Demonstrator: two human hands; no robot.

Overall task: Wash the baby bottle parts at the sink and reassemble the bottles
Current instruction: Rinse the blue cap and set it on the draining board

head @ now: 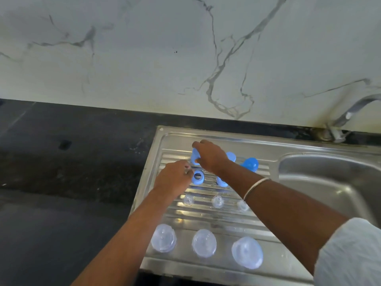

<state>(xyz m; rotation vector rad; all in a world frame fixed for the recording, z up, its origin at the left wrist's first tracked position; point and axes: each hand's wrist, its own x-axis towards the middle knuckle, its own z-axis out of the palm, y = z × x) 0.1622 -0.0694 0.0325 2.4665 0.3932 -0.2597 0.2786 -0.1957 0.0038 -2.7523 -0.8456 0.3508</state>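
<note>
Gripping blue cap (pixel 194 156), right hand (pixel 210 156); no writing legible

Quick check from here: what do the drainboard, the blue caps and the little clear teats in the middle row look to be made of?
Drainboard: stainless steel by the look, brushed, with pressed ridges and bright glare.
Blue caps: likely hard plastic, opaque with a smooth sheen; the right hand holds one.
Clear teats: probably silicone, see-through and glossy, though too small to be sure.

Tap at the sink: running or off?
Off, as far as visible: no stream falls from the tap into the sink basin, though its spout end is cut off at the frame edge.
</note>
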